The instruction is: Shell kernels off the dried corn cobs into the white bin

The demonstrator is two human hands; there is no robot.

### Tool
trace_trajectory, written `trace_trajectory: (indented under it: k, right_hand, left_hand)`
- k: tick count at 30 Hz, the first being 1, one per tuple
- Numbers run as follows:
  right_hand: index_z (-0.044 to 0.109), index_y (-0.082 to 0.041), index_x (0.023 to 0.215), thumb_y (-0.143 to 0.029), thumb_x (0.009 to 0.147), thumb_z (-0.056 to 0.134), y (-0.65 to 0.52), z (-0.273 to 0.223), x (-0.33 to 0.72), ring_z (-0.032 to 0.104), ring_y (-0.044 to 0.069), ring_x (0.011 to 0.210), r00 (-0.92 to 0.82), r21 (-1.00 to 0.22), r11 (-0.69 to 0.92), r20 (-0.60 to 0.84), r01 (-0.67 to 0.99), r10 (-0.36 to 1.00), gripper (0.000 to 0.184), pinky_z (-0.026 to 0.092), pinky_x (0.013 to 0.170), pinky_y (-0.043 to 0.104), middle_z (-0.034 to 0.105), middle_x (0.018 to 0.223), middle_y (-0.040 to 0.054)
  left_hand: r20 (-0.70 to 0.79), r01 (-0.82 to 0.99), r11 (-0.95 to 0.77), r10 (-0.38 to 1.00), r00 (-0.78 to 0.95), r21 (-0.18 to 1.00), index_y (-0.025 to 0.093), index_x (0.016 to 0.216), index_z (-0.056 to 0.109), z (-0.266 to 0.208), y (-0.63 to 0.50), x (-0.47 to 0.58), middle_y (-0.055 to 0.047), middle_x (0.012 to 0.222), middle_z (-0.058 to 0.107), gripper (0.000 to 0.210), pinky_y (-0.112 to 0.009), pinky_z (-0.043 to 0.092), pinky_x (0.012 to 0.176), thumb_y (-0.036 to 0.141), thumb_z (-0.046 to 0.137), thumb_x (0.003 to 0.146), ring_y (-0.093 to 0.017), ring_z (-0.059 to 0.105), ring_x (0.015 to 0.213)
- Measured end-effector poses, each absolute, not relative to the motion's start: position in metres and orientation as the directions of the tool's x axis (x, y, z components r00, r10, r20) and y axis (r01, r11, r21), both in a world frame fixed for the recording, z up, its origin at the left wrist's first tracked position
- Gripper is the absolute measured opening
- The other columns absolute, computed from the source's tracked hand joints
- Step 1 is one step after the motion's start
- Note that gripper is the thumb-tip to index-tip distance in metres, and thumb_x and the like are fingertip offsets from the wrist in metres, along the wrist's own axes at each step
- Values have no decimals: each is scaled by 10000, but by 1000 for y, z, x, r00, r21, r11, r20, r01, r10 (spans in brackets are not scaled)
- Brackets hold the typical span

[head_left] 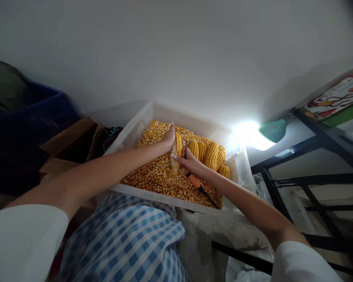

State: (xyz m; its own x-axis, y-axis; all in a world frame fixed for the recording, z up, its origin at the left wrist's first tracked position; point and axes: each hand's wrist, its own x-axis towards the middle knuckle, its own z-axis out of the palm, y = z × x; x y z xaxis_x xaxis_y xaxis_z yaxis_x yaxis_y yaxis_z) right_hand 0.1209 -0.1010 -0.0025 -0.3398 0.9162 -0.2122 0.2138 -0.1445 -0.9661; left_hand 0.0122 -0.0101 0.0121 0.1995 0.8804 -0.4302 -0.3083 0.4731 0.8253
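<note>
White sleeves point(23, 243), both hands point(168, 140) closed around a part-bare cob point(179, 141) over a bin point(191, 123) of loose kernels point(155, 180) and corn ears point(211, 154)

- a blue crate point(59, 105) is standing at far left, dark green fabric point(6, 86) showing at its top;
- an open cardboard box point(73, 132) is sitting beside it;
- a pale wall point(176, 51) is rising behind;
- a green-shaded lamp point(273, 131) is glowing near a black metal rack point(320, 139);
- a colourfully printed box point(338, 98) is resting atop the rack.
</note>
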Motion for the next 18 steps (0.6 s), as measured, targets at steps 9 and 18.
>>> trace_trajectory:
  k: [9, 18]
  right_hand:
    - [332, -193, 1125, -337, 535, 748, -101, 4, 126, 485, 157, 980, -405, -946, -2, -141, 325, 903, 737, 480, 774, 257, 491, 1087, 36]
    - [342, -209, 910, -567, 754, 471, -92, -2, 128, 551, 100, 571, -281, -928, -126, -233, 351, 931, 411, 481, 549, 265, 549, 777, -13]
  left_hand:
    - [-386, -260, 434, 897, 216, 862, 144, 963, 602, 7, -7, 11, -64, 457, 550, 818, -352, 469, 552, 741, 102, 715, -236, 601, 542]
    - [-335, -213, 394, 904, 264, 894, 151, 1003, 604, 3, -7, 12, -71, 489, 573, 789, -357, 456, 556, 731, 146, 726, -236, 602, 552]
